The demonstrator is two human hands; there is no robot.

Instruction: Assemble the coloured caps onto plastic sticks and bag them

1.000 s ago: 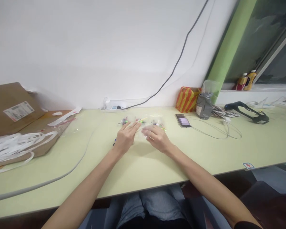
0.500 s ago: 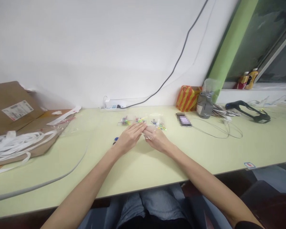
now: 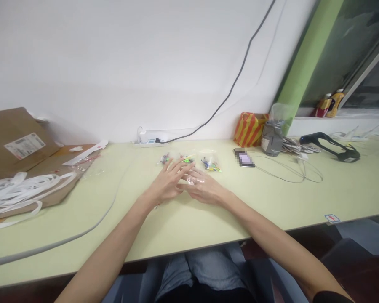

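Note:
My left hand (image 3: pixel 168 182) is over the table, its fingers apart and stretched toward my right hand (image 3: pixel 206 187). A crinkled clear plastic bag (image 3: pixel 196 180) lies against the right hand's fingers, which are bent around it; the left fingertips overlap there. Just beyond the hands are three small clear packets of colourful little parts: a left packet (image 3: pixel 163 159), a middle packet (image 3: pixel 187 159) partly covered by my left fingers, and a right packet (image 3: pixel 211 164). A tiny object (image 3: pixel 157 206) peeks out below my left wrist, too small to name.
A power strip (image 3: pixel 150 142) sits against the wall. To the right are a phone (image 3: pixel 244 158), a red-and-yellow striped bag (image 3: pixel 250 129), a grey bag (image 3: pixel 271 139) and a black curved frame (image 3: pixel 331 145). Brown packaging (image 3: pixel 28 139) with white straps (image 3: pixel 19 189) and a grey cable (image 3: pixel 82 233) occupy the left.
My left hand has drawn back toward me and its fingers have spread. The right hand has lowered slightly with the clear bag. The blue round piece by my left wrist is now hidden.

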